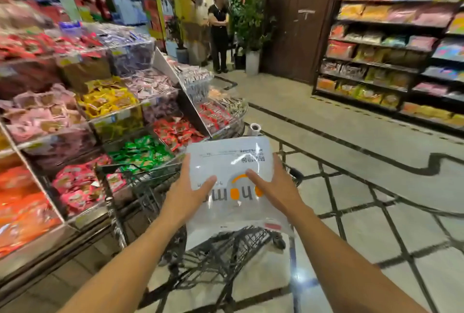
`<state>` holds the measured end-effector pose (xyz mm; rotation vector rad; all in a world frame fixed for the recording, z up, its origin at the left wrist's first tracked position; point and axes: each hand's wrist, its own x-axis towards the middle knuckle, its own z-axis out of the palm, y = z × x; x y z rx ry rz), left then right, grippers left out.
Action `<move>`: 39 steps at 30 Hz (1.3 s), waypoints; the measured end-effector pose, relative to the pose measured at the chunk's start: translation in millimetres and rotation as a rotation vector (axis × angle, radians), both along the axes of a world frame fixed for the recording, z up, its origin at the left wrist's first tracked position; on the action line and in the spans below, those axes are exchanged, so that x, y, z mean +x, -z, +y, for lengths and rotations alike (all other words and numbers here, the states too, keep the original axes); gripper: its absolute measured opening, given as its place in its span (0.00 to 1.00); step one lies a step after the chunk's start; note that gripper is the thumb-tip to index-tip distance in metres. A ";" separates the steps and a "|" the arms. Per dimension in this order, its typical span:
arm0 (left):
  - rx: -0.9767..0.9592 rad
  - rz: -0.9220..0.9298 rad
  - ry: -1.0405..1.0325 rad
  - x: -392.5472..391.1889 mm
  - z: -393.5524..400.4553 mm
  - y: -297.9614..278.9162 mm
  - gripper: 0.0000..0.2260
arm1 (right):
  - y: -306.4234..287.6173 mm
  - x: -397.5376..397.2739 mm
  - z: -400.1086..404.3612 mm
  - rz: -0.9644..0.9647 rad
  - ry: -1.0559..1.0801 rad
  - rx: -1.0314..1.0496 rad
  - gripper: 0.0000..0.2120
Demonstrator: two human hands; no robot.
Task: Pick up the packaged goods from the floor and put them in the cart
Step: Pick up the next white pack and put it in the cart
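White plastic package (229,162), at lower centre of the frame, is clasped flat between the left hand (187,188) and right hand (272,187) above the wire cart (226,245): pickup from the floor (351,137) appears complete, release into the basket remains.

The flat white plastic package (229,182) sits above the dark wire shopping cart (221,252); tiered clear snack bins (100,117) stand left, dark shelving (391,44) far right.
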<state>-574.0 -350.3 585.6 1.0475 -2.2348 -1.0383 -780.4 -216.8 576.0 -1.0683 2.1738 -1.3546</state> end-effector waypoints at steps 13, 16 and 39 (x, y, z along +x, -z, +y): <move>0.238 -0.126 -0.145 -165.4 -135.2 104.3 0.44 | 95.5 -169.4 -131.6 -0.106 -0.035 0.088 0.29; 0.277 -0.097 -0.168 -191.1 -158.3 122.2 0.46 | 109.2 -201.8 -167.5 -0.095 -0.097 0.142 0.26; 0.666 0.231 -0.733 -330.3 -173.8 330.9 0.30 | 320.7 -350.2 -300.9 -0.003 -0.470 0.418 0.45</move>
